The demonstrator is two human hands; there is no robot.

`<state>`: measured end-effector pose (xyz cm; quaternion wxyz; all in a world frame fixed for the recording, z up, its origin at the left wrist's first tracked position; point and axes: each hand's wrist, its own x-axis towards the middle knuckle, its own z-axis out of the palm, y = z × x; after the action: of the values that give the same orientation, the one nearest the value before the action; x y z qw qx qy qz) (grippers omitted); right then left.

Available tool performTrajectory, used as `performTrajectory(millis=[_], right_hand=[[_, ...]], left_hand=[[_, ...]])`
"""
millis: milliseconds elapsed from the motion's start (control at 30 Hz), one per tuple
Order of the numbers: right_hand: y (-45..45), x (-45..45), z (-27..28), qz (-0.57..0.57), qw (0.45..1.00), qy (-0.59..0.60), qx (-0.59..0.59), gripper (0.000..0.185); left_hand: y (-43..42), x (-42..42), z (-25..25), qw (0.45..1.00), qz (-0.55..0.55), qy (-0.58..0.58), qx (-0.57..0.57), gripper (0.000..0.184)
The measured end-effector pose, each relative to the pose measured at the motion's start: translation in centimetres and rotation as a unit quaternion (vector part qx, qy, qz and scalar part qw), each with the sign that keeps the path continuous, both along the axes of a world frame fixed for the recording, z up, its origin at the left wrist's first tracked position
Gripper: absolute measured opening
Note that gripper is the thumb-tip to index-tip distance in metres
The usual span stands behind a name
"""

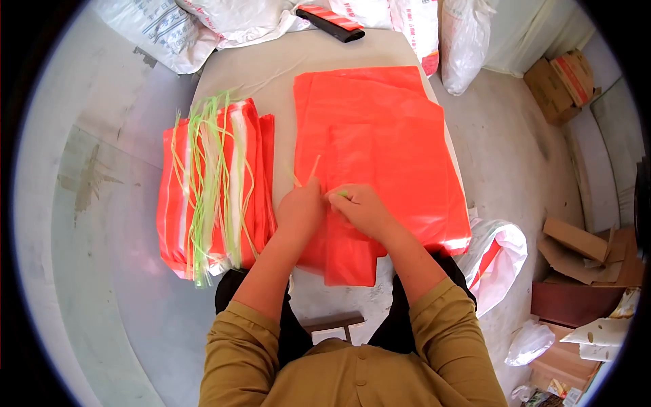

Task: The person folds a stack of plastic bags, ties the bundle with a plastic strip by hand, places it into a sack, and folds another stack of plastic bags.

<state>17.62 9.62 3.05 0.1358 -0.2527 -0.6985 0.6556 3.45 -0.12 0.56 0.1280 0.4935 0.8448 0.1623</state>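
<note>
My left hand [300,209] is closed in front of me, with the thin end of a plastic string [315,167] sticking up out of it. Close beside it, my right hand [363,207] pinches a bit of green string [343,193]; whether both pieces are one string I cannot tell. Under both hands lies a narrow folded red plastic bag [350,251], flat on a stack of wider red plastic sheets or bags [407,149]. To the left stands a pile of folded red-and-white bags [173,203], with a bundle of loose green strings [203,163] draped over it.
A beige-topped table [271,68] carries the piles. At its far edge sit a small red-and-black roll [331,24] and several white sacks [156,30]. An open white sack [498,261] stands at the right, near cardboard boxes [576,254]. A stool [336,323] shows below.
</note>
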Motion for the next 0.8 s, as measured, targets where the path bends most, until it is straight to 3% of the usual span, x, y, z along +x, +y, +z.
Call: performTrajectory(millis=[100,233,333,433,600,733,800], right_hand=[[0.4,-0.1,-0.3,-0.003,0.998,-0.066,0.003,0.032],[0.9,-0.4,-1.3,-0.001,0.991,-0.079,0.112,0.037],[0.9,-0.4,-1.4,-0.003,0.982,-0.073,0.175,0.032],[0.4,-0.1,-0.7,-0.001,0.971,-0.057,0.232,0.021],[-0.8,-0.5,-2.0,-0.022,0.919,-0.087,0.384,0.012],[-1.0,-0.3,-1.7,-0.019,0.935,-0.071,0.346,0.012],[-1.0,-0.2,-1.3,-0.037,0.953,-0.056,0.294,0.013]], left_hand=[[0.1,-0.2,0.8,1.000,0.003,0.027,-0.014,0.018],[-0.5,-0.7,1.8,1.000,0.007,0.017,0.011,0.016],[-1.8,-1.8,4.1,0.992,0.000,-0.124,0.012,0.015],[-3.1,-3.4,4.8,0.924,-0.010,-0.383,0.002,0.018],[-3.8,-2.5,4.9,0.857,-0.080,-0.505,0.065,0.021],[-4.6,-3.7,5.9,0.784,-0.077,-0.612,0.066,0.020],[-4.1,-4.2,4.8,0.652,-0.041,-0.728,0.210,0.025]])
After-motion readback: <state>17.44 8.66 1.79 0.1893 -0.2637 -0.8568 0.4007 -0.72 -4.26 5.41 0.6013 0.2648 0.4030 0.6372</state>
